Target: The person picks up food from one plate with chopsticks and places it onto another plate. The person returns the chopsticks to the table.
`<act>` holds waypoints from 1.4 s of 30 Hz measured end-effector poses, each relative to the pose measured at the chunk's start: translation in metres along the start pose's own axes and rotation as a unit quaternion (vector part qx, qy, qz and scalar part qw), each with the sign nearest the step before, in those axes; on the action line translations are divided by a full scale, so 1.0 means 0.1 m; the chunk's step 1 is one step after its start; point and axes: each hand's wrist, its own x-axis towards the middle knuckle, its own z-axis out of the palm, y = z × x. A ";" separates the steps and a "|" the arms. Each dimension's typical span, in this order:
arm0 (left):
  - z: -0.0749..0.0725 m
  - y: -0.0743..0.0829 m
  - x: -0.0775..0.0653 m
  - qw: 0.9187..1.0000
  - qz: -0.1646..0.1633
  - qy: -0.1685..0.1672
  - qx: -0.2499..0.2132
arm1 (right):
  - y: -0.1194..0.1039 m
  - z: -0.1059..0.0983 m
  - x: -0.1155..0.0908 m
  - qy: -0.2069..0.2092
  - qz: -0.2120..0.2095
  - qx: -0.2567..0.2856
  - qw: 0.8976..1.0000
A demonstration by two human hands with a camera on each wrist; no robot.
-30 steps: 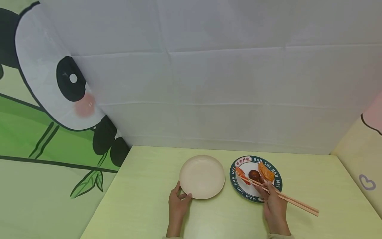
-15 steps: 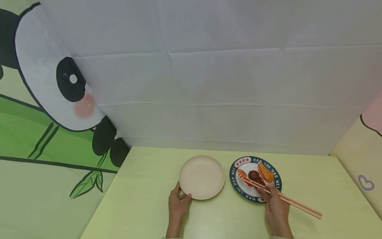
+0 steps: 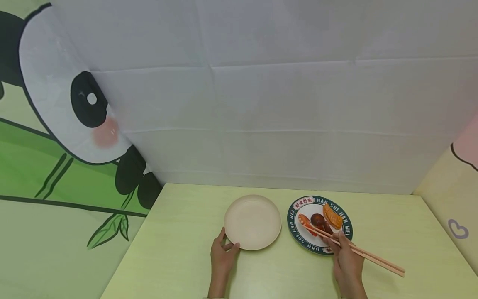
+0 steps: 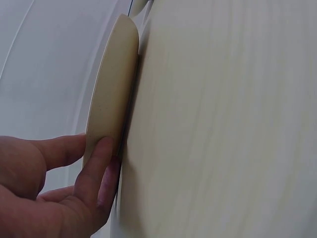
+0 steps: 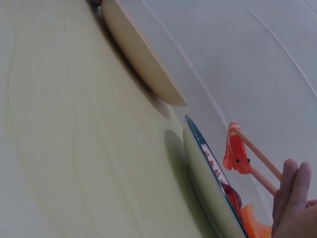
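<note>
At the near-left edge of a round beige plate (image 3: 253,222), my left hand (image 3: 223,253) holds the rim between thumb and fingers. The left wrist view shows the plate's side (image 4: 111,89) with fingers on both faces. My right hand (image 3: 348,258) grips a pair of wooden chopsticks (image 3: 377,261) over a green-rimmed white plate (image 3: 295,230). Their tips pinch a red-orange shrimp (image 5: 237,148) with a dark eye, which seems to stand off the plate's surface. Beside it lie a dark brown round piece (image 3: 318,219), a reddish-brown piece (image 3: 328,226) and a golden ridged piece (image 3: 332,216).
Both plates stand on a pale yellow-green table (image 3: 179,241), with a small gap between them. A grey-white cloth wall (image 3: 276,158) rises behind the table's back edge. Printed side panels (image 3: 74,178) flank it, one with a panda.
My right hand and the chopsticks have shifted slightly right and nearer to me, and the shrimp has moved a little the same way. The left hand and beige plate stay put.
</note>
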 end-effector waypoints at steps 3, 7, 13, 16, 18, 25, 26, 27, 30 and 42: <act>0.00 -0.02 0.00 1.000 0.003 -0.002 0.003 | 0.01 -0.01 0.00 0.003 -0.005 0.001 1.000; 0.00 -0.04 0.01 1.000 0.001 0.000 0.009 | 0.02 -0.02 0.00 0.007 -0.015 -0.018 1.000; 0.01 -0.05 0.03 1.000 0.011 -0.006 -0.003 | 0.03 -0.02 0.00 0.012 -0.018 -0.042 0.999; 0.01 -0.04 0.03 1.000 0.014 -0.007 -0.007 | 0.03 -0.02 0.00 0.012 -0.027 -0.058 0.998; 0.01 -0.03 0.03 1.000 0.012 -0.006 -0.009 | 0.03 -0.03 0.00 0.007 -0.032 -0.061 0.998; 0.01 -0.03 0.02 1.000 0.012 -0.005 -0.006 | 0.05 -0.03 -0.01 -0.001 -0.042 -0.085 0.995; 0.00 -0.03 0.02 1.000 0.012 -0.005 -0.004 | 0.06 -0.03 -0.01 -0.001 -0.044 -0.091 0.995; 0.00 -0.03 0.02 1.000 0.013 -0.005 -0.002 | 0.06 -0.03 -0.01 -0.001 -0.046 -0.096 0.994; 0.00 -0.03 0.02 1.000 0.014 -0.005 0.002 | 0.06 -0.02 -0.01 0.001 -0.054 -0.114 0.992; -0.01 -0.02 0.00 1.000 -0.005 -0.002 0.002 | 0.09 -0.03 -0.03 0.000 -0.061 -0.152 0.986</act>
